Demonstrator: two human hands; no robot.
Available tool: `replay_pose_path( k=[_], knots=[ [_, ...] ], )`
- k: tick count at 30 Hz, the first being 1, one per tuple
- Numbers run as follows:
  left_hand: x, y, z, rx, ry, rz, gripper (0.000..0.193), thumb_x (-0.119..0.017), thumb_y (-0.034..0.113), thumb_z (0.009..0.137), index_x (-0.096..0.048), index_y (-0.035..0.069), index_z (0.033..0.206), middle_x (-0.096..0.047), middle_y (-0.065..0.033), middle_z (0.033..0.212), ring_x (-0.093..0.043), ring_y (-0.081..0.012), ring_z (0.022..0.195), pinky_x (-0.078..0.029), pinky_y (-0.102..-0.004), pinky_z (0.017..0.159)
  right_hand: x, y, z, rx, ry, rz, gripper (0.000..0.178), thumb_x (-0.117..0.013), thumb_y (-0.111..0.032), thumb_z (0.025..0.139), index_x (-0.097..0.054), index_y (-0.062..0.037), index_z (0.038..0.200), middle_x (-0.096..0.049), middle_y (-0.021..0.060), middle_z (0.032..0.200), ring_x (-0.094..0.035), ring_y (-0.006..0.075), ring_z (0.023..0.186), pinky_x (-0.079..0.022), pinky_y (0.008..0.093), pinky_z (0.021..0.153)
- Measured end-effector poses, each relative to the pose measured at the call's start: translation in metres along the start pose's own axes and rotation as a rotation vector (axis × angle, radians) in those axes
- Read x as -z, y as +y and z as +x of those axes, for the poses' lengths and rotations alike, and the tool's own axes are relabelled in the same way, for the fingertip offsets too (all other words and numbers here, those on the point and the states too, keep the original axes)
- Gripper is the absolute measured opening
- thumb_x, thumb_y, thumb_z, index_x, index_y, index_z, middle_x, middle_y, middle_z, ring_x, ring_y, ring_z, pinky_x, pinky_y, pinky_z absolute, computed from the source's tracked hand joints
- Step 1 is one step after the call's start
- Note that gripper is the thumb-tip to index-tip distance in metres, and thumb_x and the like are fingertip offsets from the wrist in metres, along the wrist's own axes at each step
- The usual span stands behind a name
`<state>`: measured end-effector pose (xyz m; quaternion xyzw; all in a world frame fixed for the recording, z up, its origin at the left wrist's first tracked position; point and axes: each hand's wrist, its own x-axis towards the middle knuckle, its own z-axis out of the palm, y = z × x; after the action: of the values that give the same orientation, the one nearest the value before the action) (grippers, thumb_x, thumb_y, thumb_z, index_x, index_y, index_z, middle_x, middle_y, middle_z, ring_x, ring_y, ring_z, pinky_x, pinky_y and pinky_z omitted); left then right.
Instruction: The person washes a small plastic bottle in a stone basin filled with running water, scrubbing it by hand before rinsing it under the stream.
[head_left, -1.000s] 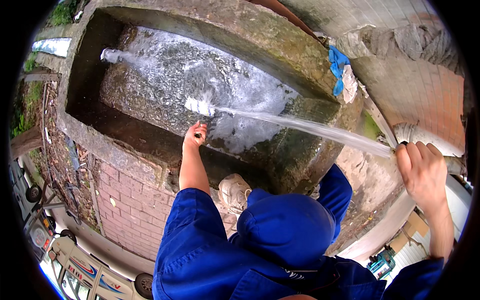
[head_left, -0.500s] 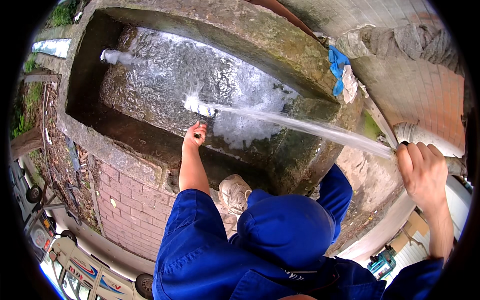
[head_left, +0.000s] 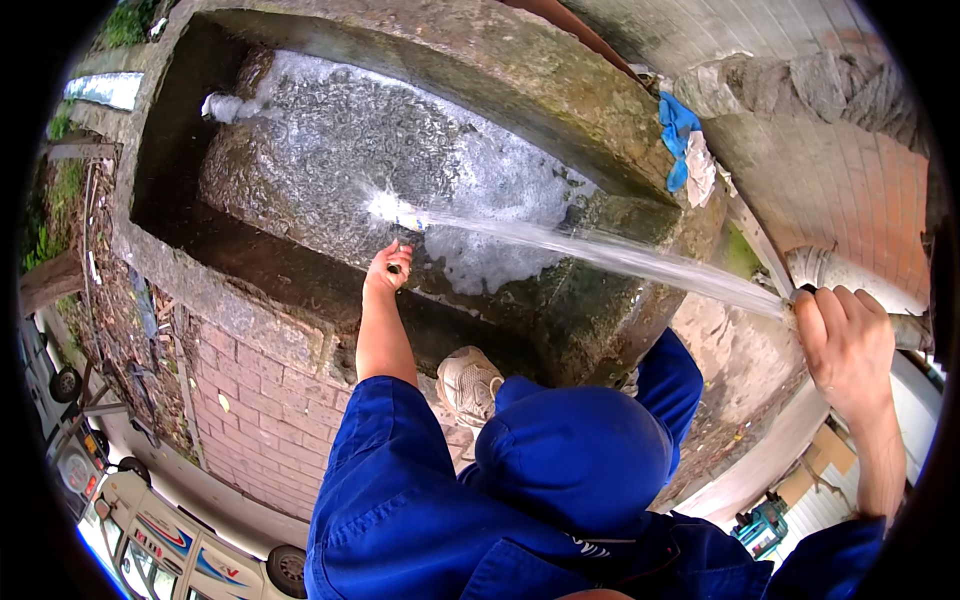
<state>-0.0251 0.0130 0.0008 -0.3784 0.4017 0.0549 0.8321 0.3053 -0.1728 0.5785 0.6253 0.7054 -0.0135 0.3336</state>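
A jet of water (head_left: 620, 255) shoots left from beside my right hand (head_left: 848, 345) into a stone trough (head_left: 480, 40). That hand is closed round the end of a grey pipe (head_left: 912, 332); a small black part (head_left: 806, 288) shows by the fingertips, and the fitting itself is hidden. Over the trough, my left hand (head_left: 388, 266) has its fingers curled together, with a dark spot between them. Just beyond its fingertips the jet bursts on a whitish thing (head_left: 402, 212), too covered by spray to name. Whether the hand holds it I cannot tell. White foam (head_left: 500, 190) floats on the water.
A blue cloth and a pale cloth (head_left: 700, 168) hang on the trough's right rim. My shoe (head_left: 468, 388) stands against the near wall, beside brick paving (head_left: 260, 410). A white van (head_left: 180, 545) is parked at lower left. At upper right is a brick wall (head_left: 840, 200).
Both hands stay nearly where they were. The jet keeps running; the splash round the whitish thing has changed shape, and the foam has shifted a little.
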Motion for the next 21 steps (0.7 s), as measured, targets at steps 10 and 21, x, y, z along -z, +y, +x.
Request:
replay_pose_path(
  k=[10, 21],
  knots=[
    [0.0012, 0.0036, 0.0003, 0.001, -0.006, 0.002, 0.030, -0.043, 0.021, 0.088, -0.040, -0.008, 0.094, -0.044, -0.0070, 0.068, -0.037, -0.0072, 0.043, -0.035, -0.0152, 0.032, 0.0012, -0.0005, 0.0023, -0.016, 0.011, -0.003, 0.011, -0.052, -0.010, 0.063, -0.043, -0.0055, 0.068, -0.036, 0.0041, 0.060, -0.044, 0.0173, 0.054, -0.035, 0.0292, 0.047],
    [-0.0003, 0.0015, -0.0002, -0.004, -0.003, 0.010, 0.030, -0.044, 0.021, 0.088, -0.039, -0.008, 0.094, -0.043, -0.0071, 0.068, -0.037, -0.0079, 0.044, -0.036, -0.0159, 0.033, 0.0005, -0.0002, 0.0003, -0.003, 0.006, -0.001, 0.013, -0.053, -0.010, 0.063, -0.046, -0.0039, 0.072, -0.037, 0.0040, 0.060, -0.045, 0.0170, 0.054, -0.036, 0.0289, 0.047]
  ],
)
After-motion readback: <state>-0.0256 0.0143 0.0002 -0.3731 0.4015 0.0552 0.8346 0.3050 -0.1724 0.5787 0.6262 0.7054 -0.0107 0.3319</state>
